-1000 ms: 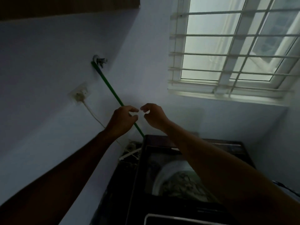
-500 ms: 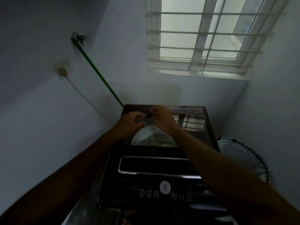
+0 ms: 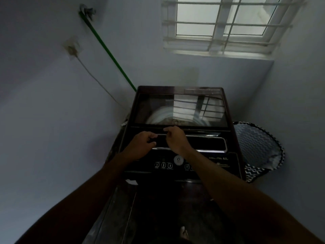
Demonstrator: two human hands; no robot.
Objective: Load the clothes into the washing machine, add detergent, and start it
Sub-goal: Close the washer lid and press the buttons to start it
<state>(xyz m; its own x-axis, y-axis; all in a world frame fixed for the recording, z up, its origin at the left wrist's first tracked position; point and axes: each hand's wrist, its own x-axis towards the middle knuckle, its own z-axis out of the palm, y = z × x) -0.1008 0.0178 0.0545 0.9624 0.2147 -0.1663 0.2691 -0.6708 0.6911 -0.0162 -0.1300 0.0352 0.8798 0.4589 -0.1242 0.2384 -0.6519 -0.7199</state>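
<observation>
A dark top-loading washing machine point(image 3: 233, 166) stands in the corner. Its glass lid point(image 3: 154, 106) lies flat and reflects the window; the pale drum shows dimly beneath it. My right hand point(image 3: 175, 140) pinches the lid's front edge at the middle. My left hand point(image 3: 140, 145) hovers just beside it over the framed display panel point(image 3: 207, 143), fingers loosely curled and holding nothing. A round button point(image 3: 178, 159) and a row of small buttons point(image 3: 163, 165) sit below my hands. No clothes or detergent are visible outside the machine.
A zigzag-patterned laundry basket point(image 3: 260, 147) stands right of the machine against the wall. A green hose point(image 3: 109, 53) runs from a wall tap point(image 3: 87, 11) down behind the machine, next to a socket point(image 3: 72, 48) with a cord. A barred window point(image 3: 219, 27) is above.
Both hands brought the raised lid down from high near the wall to flat on the machine. The view tilted down, bringing the control panel and basket into sight.
</observation>
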